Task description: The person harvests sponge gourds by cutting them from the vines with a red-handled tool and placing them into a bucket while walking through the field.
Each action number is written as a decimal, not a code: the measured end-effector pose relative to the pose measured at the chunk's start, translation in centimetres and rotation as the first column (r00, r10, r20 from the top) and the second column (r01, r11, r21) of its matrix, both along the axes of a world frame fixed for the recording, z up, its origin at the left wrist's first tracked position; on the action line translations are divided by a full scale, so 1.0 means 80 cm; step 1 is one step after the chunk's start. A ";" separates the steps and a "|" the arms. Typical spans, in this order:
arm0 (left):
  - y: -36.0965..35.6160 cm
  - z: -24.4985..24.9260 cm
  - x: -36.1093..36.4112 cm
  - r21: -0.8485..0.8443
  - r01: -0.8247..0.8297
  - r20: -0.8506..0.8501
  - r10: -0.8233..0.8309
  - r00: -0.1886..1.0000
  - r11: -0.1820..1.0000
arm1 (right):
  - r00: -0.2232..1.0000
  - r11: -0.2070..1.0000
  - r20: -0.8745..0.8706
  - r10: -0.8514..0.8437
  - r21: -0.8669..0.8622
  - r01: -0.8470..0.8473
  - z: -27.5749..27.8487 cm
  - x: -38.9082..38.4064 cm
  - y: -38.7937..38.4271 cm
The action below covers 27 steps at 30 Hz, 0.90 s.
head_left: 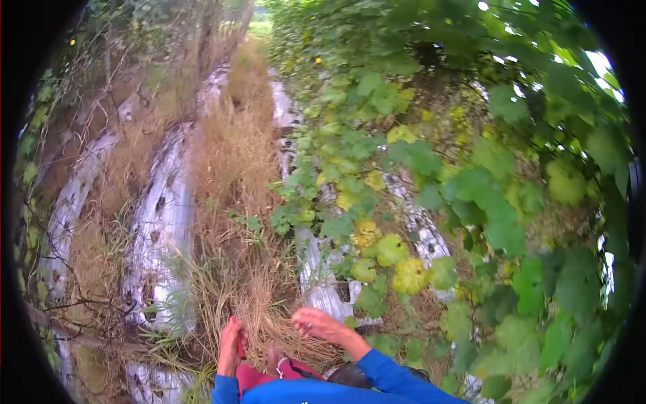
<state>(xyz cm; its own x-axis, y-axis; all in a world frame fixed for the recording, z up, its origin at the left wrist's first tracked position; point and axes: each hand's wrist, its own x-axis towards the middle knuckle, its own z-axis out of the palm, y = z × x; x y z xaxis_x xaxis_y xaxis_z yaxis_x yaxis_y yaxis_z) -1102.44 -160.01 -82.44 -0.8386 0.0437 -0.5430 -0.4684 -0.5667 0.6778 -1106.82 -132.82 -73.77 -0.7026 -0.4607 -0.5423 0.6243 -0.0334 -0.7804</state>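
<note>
My left hand [231, 338] is low in the view, in front of my body. Its fingers are wrapped round a red-handled tool [241, 349]; red also shows at the top of the fist, and the tool's exact kind is too blurred to tell. To the right of it, my right hand [319, 324] is raised over dry grass with the fingers curled together. A small pale spot shows at those fingers, too small to name. The two hands are apart, and both blue sleeves reach in from the bottom edge.
Leafy vines [484, 202] with green and yellowing leaves hang thickly on the right. Strips of pale plastic sheeting [158, 215] run along the ground between bands of dry grass [235, 155]. Bare twigs [64, 313] tangle at the left. A bare foot [274, 359] shows below my hands.
</note>
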 end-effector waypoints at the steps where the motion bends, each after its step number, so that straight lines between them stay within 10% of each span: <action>1: 0.006 0.020 -0.021 0.013 0.004 -0.021 -0.004 1.000 1.000 | 0.998 0.999 -0.032 -0.053 -0.012 0.053 0.005 -0.027 0.012; 4: 0.011 0.049 -0.086 0.021 -0.020 -0.075 0.022 0.997 1.000 | 0.970 0.970 -0.060 -0.235 -0.083 0.230 0.021 -0.107 0.016; 19: -0.135 -0.042 -0.434 0.119 -0.149 -0.007 0.150 0.989 0.982 | 0.991 0.987 0.100 0.087 -0.142 -0.072 -0.025 -0.497 -0.145; 27: -0.239 0.080 -0.677 -0.121 -0.077 -0.262 0.043 0.964 0.990 | 0.998 0.989 0.052 -0.030 -0.143 0.037 0.044 -0.683 -0.188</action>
